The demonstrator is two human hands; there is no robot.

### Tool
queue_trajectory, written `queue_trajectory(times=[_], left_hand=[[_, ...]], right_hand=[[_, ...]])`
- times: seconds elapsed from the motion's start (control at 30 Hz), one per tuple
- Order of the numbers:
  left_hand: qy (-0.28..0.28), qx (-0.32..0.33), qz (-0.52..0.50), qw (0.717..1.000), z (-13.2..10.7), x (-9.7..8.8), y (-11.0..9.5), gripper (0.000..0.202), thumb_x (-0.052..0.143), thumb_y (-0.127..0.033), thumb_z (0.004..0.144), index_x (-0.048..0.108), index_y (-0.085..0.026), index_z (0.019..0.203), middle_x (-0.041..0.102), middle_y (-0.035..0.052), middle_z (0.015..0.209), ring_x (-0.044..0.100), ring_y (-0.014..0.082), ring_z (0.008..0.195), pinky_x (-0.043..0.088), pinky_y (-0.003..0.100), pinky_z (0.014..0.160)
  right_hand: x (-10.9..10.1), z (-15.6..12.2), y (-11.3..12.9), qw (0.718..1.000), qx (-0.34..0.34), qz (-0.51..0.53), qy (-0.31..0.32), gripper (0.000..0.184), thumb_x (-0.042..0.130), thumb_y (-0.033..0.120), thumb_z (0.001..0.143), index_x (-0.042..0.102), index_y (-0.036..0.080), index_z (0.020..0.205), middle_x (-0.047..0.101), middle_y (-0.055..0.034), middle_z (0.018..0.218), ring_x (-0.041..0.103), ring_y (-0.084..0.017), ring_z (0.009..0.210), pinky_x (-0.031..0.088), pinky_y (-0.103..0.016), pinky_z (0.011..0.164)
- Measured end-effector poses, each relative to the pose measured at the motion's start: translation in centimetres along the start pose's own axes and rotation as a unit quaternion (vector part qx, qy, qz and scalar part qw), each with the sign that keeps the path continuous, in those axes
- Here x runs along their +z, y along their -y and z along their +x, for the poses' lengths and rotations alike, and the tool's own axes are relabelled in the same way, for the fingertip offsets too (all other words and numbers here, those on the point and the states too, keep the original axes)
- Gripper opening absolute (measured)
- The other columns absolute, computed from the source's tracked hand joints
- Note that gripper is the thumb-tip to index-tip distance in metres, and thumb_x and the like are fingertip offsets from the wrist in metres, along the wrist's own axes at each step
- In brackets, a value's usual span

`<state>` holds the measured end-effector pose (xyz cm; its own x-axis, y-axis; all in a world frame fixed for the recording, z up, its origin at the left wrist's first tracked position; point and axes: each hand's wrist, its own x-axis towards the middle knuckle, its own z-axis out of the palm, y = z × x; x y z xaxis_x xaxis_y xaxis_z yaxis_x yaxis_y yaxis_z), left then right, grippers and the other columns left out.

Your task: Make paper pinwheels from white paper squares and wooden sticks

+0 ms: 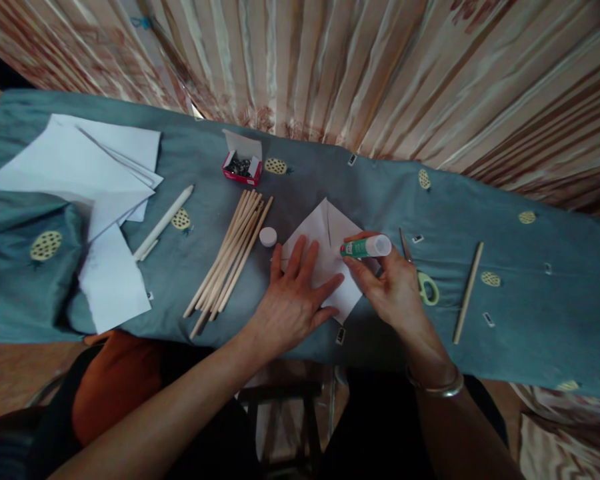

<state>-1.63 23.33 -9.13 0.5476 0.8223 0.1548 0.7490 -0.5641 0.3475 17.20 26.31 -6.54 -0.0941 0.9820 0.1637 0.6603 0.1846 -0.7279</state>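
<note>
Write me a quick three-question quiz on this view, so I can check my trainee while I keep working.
1. What does the right hand hold?
2. True or false: the round white cap lies between the bundle of wooden sticks and the white paper square.
3. Which is nearest the right hand? A: red box; B: green-handled scissors; C: heap of white sheets.

Key: 1: a glue stick; 2: true; 3: B.

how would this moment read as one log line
left hand: on paper | right hand: holding glue stick | white cap: beside sticks
</note>
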Motion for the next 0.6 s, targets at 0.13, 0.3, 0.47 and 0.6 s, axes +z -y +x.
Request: queue_trajectory(times=[0.13, 0.3, 0.47, 0.6], left_hand=[[0.005, -0.002, -0.002, 1.0, 0.02, -0.03, -0.04, 0.057, 0.065, -0.054, 0.084, 0.054, -0.034, 0.136, 0.027, 0.0157, 0.161, 0.019, 0.046, 0.147, 0.018, 0.074, 0.111], [-0.003, -0.001, -0.001, 1.0, -0.04, 0.1, -0.02, 0.058, 0.067, -0.054, 0.083, 0.054, -0.033, 0.136, 0.027, 0.0153, 0.161, 0.019, 0.0458, 0.148, 0.019, 0.074, 0.111], [-0.004, 0.001, -0.004, 1.0, -0.02, 0.22, 0.0, 0.058, 0.068, -0.054, 0.082, 0.056, -0.032, 0.135, 0.028, 0.0163, 0.16, 0.02, 0.0467, 0.147, 0.018, 0.075, 0.11], [-0.002, -0.001, -0.007, 1.0, -0.01, 0.17, -0.02, 0.058, 0.068, -0.053, 0.082, 0.056, -0.032, 0.135, 0.03, 0.0167, 0.159, 0.02, 0.047, 0.147, 0.018, 0.075, 0.11]], right_hand=[[0.13, 0.12, 0.16, 1.0, -0.001, -0.002, -0.001, 0.019, 0.063, 0.03, 0.087, 0.062, 0.025, 0.105, 0.073, -0.0032, 0.103, 0.069, -0.023, 0.093, 0.055, -0.04, 0.085], [0.21, 0.34, 0.31, 1.0, -0.006, -0.01, -0.003, 0.017, 0.064, 0.029, 0.087, 0.062, 0.024, 0.104, 0.073, -0.004, 0.102, 0.07, -0.023, 0.091, 0.055, -0.039, 0.084], [0.36, 0.46, 0.25, 1.0, -0.021, -0.007, 0.001, 0.018, 0.064, 0.03, 0.088, 0.062, 0.024, 0.105, 0.073, -0.0049, 0.102, 0.069, -0.025, 0.097, 0.054, -0.04, 0.088], [0.45, 0.45, 0.3, 1.0, -0.026, -0.013, 0.006, 0.02, 0.065, 0.029, 0.088, 0.061, 0.024, 0.106, 0.072, -0.0047, 0.103, 0.07, -0.024, 0.097, 0.055, -0.039, 0.087]])
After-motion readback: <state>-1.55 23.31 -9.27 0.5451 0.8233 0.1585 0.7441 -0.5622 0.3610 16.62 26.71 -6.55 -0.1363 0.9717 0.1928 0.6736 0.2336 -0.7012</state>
